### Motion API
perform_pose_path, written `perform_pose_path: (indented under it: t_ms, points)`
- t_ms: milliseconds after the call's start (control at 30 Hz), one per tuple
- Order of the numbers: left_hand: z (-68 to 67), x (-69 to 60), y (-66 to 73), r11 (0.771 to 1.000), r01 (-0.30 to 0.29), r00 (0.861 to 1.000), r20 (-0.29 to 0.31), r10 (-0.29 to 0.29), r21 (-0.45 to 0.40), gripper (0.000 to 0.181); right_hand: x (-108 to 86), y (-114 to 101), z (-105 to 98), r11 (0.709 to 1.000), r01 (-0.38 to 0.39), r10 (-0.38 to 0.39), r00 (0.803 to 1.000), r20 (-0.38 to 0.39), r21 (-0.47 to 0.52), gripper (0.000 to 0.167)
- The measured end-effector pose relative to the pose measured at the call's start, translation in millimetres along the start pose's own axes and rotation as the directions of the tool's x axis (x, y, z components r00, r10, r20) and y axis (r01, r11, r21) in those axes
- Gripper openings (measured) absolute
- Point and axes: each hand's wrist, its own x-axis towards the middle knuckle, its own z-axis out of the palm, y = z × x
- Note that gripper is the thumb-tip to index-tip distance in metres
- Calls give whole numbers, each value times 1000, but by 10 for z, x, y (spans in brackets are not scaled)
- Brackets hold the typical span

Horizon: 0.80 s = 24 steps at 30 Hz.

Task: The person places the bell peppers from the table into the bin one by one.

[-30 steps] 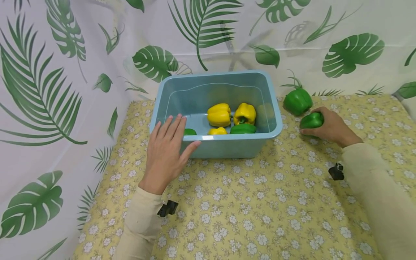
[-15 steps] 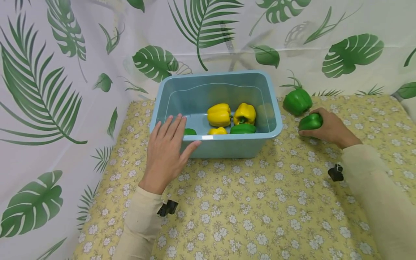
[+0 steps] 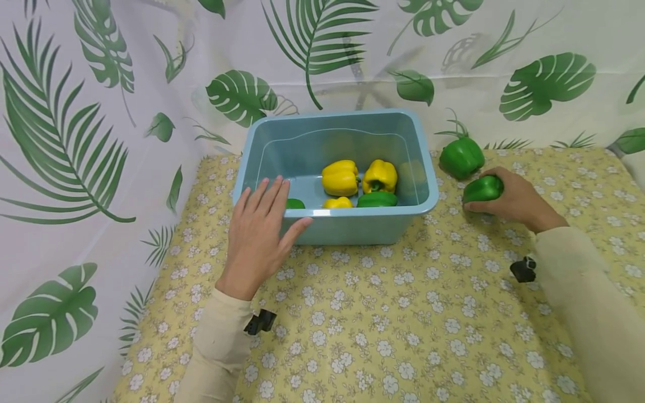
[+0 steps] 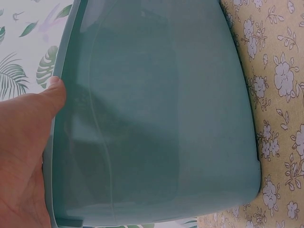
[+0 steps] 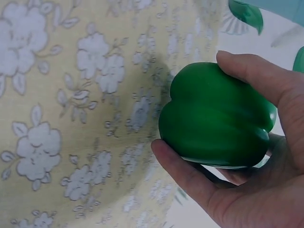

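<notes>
My right hand grips a green bell pepper to the right of a blue plastic tub. In the right wrist view, thumb and fingers wrap the pepper from opposite sides; whether it touches the cloth I cannot tell. Just behind it another green bell pepper stands on the table. My left hand lies over the tub's front-left rim, fingers straight and thumb outside along the wall. Inside the tub are yellow bell peppers and green ones, some partly hidden by the front wall.
A yellow flowered cloth covers the table. White leaf-print sheeting rises behind and on the left, close to the tub's back. The tub's right wall stands between its inside and the pepper in my right hand.
The right hand and its green bell pepper have shifted only very slightly. My left hand, the tub and the other peppers stay where they were.
</notes>
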Motion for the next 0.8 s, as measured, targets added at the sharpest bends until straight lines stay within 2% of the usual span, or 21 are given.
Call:
perform_pose_path:
  t_ms: [267,500,800]
  points:
    - [13,1,-2,1000,-3,1000,-9,3,-5,84,-45,-114,-76,999,47,-48,998,-47,-26,84]
    - [19,-1,-6,1000,-1,1000,-6,1,-9,85,-91,-306,-145,998,65,-67,994,-83,-24,86]
    - [12,-2,-4,1000,0,1000,-6,0,-10,83,-140,-532,-224,991,133,-134,978,-160,-19,81]
